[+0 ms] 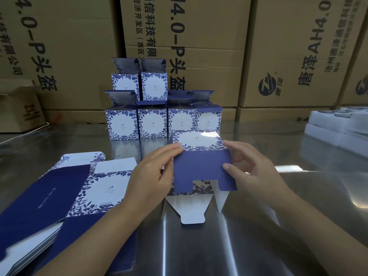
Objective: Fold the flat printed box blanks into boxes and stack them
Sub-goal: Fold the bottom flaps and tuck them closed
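Observation:
A half-formed blue and white floral box (201, 168) lies on its side at the table's middle, its dark blue flap facing me and white bottom flaps spread toward me. My left hand (151, 176) grips its left side with thumb and fingers. My right hand (251, 166) pinches the blue flap's right edge, thumb on the flap. A pile of flat printed blanks (65, 196) lies at the left under my left forearm. Folded boxes (153, 124) stand stacked in two tiers behind, lids open.
The work surface is a shiny steel table (258, 236). Large brown cartons (288, 56) wall off the back. White trays (338, 128) sit at the right edge. A small brown carton (20, 110) rests at the far left.

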Available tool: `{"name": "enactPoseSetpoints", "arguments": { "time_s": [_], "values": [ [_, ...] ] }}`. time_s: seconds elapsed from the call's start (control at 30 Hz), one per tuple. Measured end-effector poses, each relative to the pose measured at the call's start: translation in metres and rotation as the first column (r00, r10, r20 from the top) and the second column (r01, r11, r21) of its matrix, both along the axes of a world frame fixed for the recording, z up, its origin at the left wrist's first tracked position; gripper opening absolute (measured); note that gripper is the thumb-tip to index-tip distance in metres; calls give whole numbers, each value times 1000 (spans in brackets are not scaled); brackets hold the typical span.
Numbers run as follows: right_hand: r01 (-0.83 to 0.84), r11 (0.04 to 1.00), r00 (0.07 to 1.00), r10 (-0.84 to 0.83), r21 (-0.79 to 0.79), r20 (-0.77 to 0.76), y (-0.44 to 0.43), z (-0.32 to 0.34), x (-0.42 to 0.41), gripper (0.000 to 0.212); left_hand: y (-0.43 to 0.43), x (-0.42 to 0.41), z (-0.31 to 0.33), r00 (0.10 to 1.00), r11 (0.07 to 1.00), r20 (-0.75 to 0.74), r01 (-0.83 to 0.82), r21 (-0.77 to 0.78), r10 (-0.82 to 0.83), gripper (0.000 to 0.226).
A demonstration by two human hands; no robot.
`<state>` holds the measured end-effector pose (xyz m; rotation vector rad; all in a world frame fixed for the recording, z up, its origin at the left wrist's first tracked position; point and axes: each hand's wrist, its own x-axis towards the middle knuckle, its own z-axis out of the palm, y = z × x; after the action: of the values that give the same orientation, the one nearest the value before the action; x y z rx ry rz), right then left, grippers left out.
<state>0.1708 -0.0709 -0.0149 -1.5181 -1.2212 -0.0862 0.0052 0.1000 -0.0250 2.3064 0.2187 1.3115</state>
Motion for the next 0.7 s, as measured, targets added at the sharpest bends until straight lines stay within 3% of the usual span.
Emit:
{"name": "enactPoseSetpoints", "arguments": {
  "time_s": [0.13,0.37,0.57,0.63,0.7],
  "values": [
    [-73,997,979,75,18,-192,2,-1,-1,41,-1,-2,2,1000,1000,-18,-7,-21,7,35],
    [-26,1000,948,20,-15,-318,6,-3,1,16,1,-3,3,1000,1000,-12,-6,-22,6,34],
    [-134,988,858,156,80,-490,4,3,-7,17,3,-3,5,1000,999,1,-5,-41,5,38],
    [-172,982,855,189,80,-483,2,6,-9,20,3,-3,5,1000,999,9,2,-45,-2,40],
    [-157,987,924,152,15,-350,-2,8,-10,16,5,-3,5,1000,999,15,3,-45,-2,38]
  ]
}}
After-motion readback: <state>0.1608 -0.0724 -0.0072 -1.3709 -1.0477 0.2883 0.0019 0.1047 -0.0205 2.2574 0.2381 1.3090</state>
